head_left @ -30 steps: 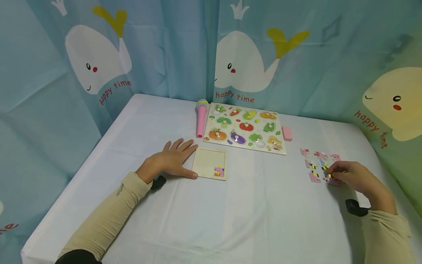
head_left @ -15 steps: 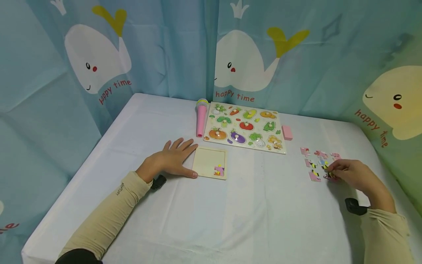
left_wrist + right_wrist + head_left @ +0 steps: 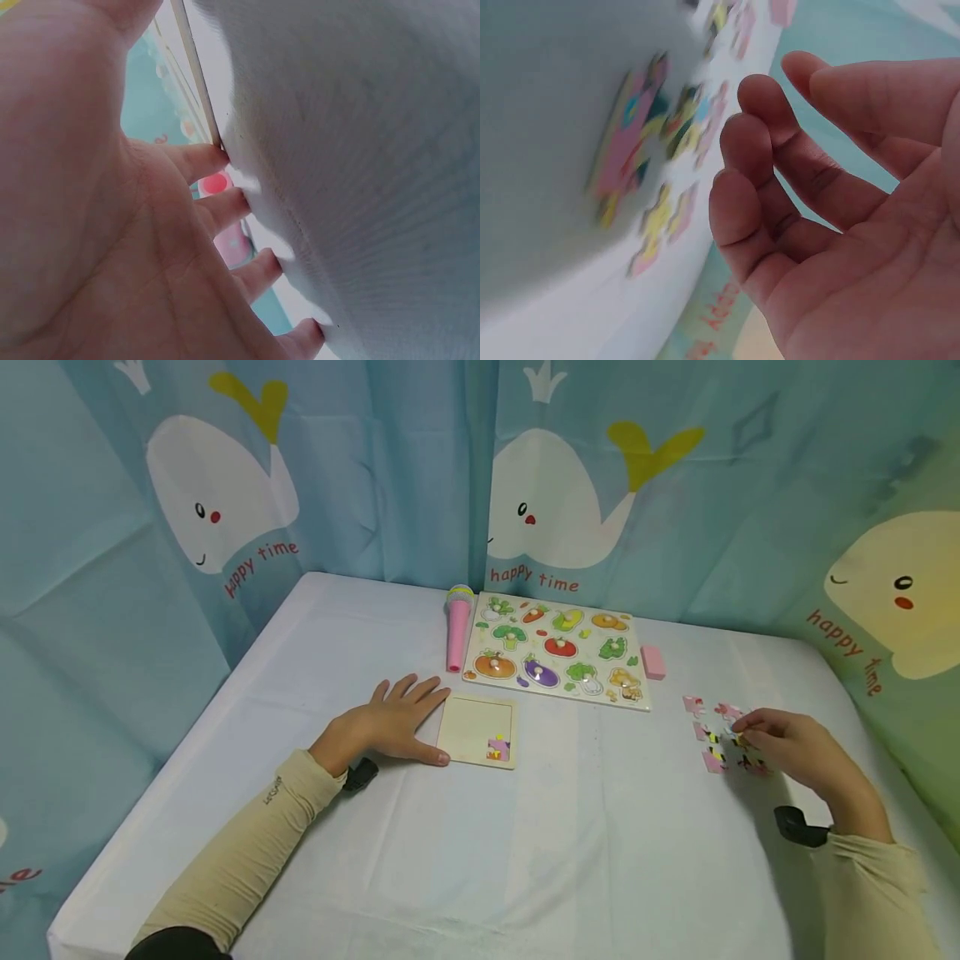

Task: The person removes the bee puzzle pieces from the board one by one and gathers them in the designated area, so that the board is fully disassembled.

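My left hand (image 3: pixel 395 720) lies with spread fingers on the white tabletop, its thumb and index finger at the left edge of a square wooden puzzle tray (image 3: pixel 472 714). A pink jigsaw piece (image 3: pixel 499 749) sits in the tray's lower right corner. Over at the right, my right hand (image 3: pixel 798 747) hovers just above several loose jigsaw pieces (image 3: pixel 715 761) printed in pink, yellow and black. In the right wrist view its fingers (image 3: pixel 746 154) are loosely bent, with nothing seen between them and the thumb. The hand covers part of the loose pieces in the head view.
A vegetable peg puzzle board (image 3: pixel 558 650) lies at the back, with a pink toy microphone (image 3: pixel 457 631) along its left side. Beside its right edge is a small pink block (image 3: pixel 653 662). A blue whale-print curtain (image 3: pixel 420 477) hangs behind the table.
My right hand has lifted off the lower right loose piece and shifted slightly back and left, uncovering that piece. The left hand and the tray stay still.
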